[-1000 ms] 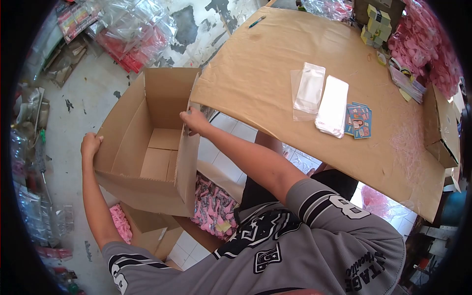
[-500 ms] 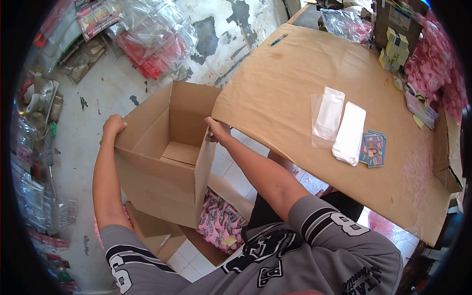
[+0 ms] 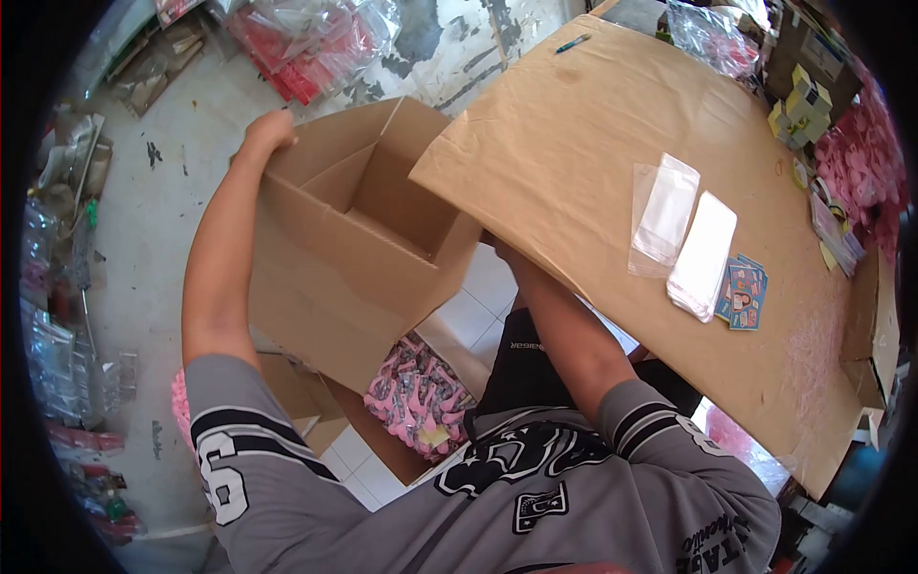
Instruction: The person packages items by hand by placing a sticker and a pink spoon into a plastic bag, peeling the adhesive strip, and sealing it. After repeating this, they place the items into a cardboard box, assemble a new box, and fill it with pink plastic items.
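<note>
A large open cardboard box (image 3: pixel 325 258) is held up and tilted between my hands, its opening facing upward and its inside bare. My left hand (image 3: pixel 273 131) grips the box's far left rim. At the box's right side, my right hand (image 3: pixel 497 247) is partly hidden under the table edge, fingers curled against the cardboard. Part of the box lies beneath the corner of the table (image 3: pixel 535 124). Below it, another open carton holds a heap of pink and grey packed items (image 3: pixel 418 397).
On the table lie clear plastic sleeves (image 3: pixel 665 210), a white stack of sleeves (image 3: pixel 703 258), printed cards (image 3: pixel 744 295) and a pen (image 3: pixel 574 43). Yellow boxes (image 3: pixel 803 105) and pink items (image 3: pixel 861 172) sit at its far right. Plastic packs (image 3: pixel 306 48) line the wall.
The box has swung away from me and to the right, tilting, with its right side going under the table edge. My right hand has slipped mostly out of sight there.
</note>
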Demonstrator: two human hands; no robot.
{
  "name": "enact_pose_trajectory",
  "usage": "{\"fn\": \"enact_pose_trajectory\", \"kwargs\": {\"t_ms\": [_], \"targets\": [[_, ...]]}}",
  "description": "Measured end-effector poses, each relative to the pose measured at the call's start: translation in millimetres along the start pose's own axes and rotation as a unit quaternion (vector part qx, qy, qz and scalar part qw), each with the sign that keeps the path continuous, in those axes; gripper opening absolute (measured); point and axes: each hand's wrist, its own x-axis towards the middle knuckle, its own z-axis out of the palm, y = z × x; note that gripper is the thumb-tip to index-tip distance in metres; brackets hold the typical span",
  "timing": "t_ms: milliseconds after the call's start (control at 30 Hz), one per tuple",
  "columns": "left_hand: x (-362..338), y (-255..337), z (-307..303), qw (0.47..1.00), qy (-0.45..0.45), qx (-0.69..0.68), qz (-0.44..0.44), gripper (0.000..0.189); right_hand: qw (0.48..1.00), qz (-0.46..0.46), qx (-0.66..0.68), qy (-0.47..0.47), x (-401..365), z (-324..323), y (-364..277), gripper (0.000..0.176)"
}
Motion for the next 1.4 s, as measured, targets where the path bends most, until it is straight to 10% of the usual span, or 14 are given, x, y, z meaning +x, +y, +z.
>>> {"fn": "enact_pose_trajectory", "kwargs": {"t_ms": [500, 933, 1100, 1233, 1300, 1367, 1400], "targets": [[28, 128, 25, 0.983, 0.121, -0.125, 0.061, 0.032, 0.992, -0.073, 0.066, 0.08, -41, -121, -48, 0.054], [41, 170, 233, 0.933, 0.128, -0.337, 0.001, 0.028, 0.993, -0.05, -0.007, 0.106, -28, -134, 7, 0.047], [35, 182, 322, 0.933, 0.087, -0.345, -0.045, 0.027, 0.96, 0.045, -0.256, 0.109, -6, -150, 86, 0.044], [5, 194, 367, 0.931, 0.046, -0.351, -0.087, 0.026, 0.807, 0.074, -0.583, 0.055, 28, -187, 147, 0.03], [-6, 198, 381, 0.927, 0.037, -0.36, -0.099, 0.026, 0.611, 0.03, -0.789, -0.053, 37, -187, 142, 0.026], [-13, 202, 398, 0.919, 0.047, -0.378, -0.101, 0.026, 0.264, -0.057, -0.937, -0.222, 9, -151, 105, 0.024], [-15, 202, 408, 0.92, 0.057, -0.375, -0.094, 0.026, 0.268, -0.061, -0.941, -0.199, 8, -149, 111, 0.025]]}}
